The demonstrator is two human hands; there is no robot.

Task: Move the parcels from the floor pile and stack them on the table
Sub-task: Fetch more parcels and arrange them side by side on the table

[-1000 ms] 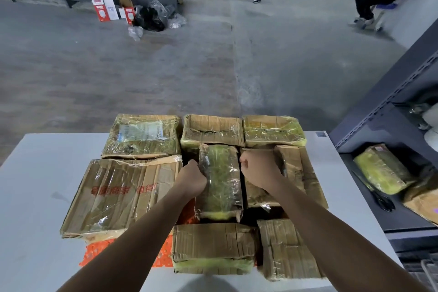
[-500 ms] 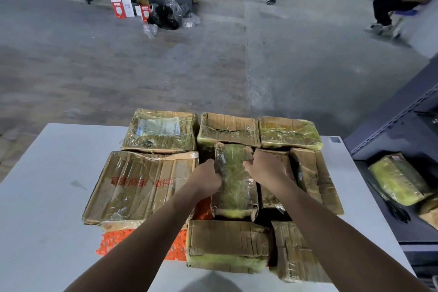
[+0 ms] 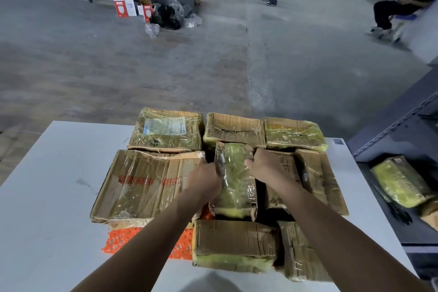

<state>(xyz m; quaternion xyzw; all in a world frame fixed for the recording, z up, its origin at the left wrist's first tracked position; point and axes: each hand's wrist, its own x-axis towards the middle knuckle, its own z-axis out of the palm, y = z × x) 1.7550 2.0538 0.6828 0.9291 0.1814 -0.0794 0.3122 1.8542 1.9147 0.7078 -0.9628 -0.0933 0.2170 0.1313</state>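
Note:
Several taped brown and yellow-green parcels lie packed together on the white table (image 3: 54,173). A narrow plastic-wrapped parcel (image 3: 235,180) rests on top in the middle of the stack. My left hand (image 3: 205,179) grips its left side, and my right hand (image 3: 264,165) grips its upper right edge. A large flat cardboard parcel (image 3: 144,182) with red print sits to the left. A labelled parcel (image 3: 167,129) lies behind that one. Two more parcels (image 3: 233,245) stand at the near edge.
An orange mesh mat (image 3: 118,240) pokes out under the stack. A dark shelf unit (image 3: 403,144) on the right holds a yellow-green parcel (image 3: 400,181). Boxes and bags (image 3: 151,10) sit by the far wall. People stand and sit at the far right.
Both hands have closed in on the narrow middle parcel, the right one moving left onto its edge. The view has shifted so the stack sits further right in the frame.

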